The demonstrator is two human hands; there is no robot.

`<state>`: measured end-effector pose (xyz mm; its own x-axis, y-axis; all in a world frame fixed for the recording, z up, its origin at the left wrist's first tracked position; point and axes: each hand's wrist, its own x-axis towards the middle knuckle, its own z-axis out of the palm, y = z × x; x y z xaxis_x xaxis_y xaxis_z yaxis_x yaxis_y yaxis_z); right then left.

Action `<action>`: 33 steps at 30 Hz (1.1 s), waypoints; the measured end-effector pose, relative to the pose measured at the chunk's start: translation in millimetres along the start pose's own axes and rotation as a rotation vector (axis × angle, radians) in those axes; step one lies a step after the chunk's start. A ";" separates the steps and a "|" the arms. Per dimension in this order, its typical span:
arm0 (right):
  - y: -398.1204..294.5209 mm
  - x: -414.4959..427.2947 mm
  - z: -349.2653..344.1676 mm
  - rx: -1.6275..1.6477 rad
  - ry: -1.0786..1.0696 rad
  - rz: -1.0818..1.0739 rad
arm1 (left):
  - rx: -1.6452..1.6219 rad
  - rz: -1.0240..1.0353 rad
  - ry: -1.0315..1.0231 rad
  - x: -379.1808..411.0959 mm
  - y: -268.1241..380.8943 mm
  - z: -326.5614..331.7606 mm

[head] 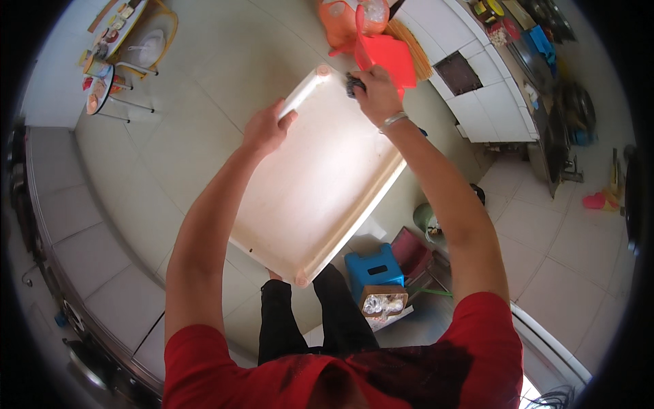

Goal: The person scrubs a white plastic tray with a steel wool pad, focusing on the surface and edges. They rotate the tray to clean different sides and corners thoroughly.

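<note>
A large white rectangular panel with a raised rim [317,163], like a shallow tray or a tabletop seen from beneath, is held tilted before me. Round fittings sit at two of its corners, and brownish stains run along its right edge. My left hand [268,128] grips the upper left edge, thumb on the inner face. My right hand [378,94], a bracelet at its wrist, holds a dark scouring pad [354,85], probably steel wool, at the panel's upper right edge. Its exact contact with the surface is hard to tell.
Beyond the panel lie a red dustpan [396,59], a straw broom [411,46] and an orange plastic bag [340,25]. A blue plastic stool [375,268] and an open cardboard box [384,301] are near my legs. A tiled counter [490,110] runs at right; small tables with jars [97,66] stand upper left.
</note>
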<state>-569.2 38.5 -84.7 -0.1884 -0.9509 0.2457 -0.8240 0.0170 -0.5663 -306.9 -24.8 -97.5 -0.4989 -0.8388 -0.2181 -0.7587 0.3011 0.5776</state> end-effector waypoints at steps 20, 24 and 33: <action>-38.6 12.0 18.9 -0.004 0.308 0.008 | -0.042 -0.018 -0.045 0.3 13.7 -2.5; -46.5 12.6 45.2 -0.298 0.221 0.006 | -0.022 -0.016 -0.038 -0.5 12.6 -2.4; -59.1 -22.3 26.9 -0.062 0.108 0.030 | -0.031 0.025 0.009 -0.6 8.1 -1.2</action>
<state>-502.0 50.3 -77.8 -0.2669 -0.9110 0.3144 -0.8482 0.0672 -0.5254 -312.3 -22.3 -91.8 -0.5142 -0.8349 -0.1964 -0.7323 0.3082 0.6073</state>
